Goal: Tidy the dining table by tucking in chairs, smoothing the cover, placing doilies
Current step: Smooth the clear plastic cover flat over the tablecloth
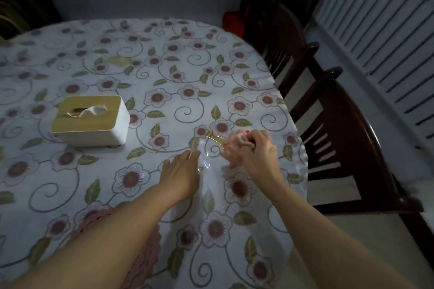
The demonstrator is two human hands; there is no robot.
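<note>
Single head-worn view, wide-angle, looking forward and steeply down from above the near edge of the dining table (pixel 164 58). Close range: both forearms enter from the bottom of frame. Table fills left and centre; beyond its right edge, two dark wooden chairs (pixel 347 148); beyond its far edge, a wall.

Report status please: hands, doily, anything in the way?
Right hand grips bunched pink doily. Left hand flat on floral cover. Tissue box apart, not blocking.
</note>
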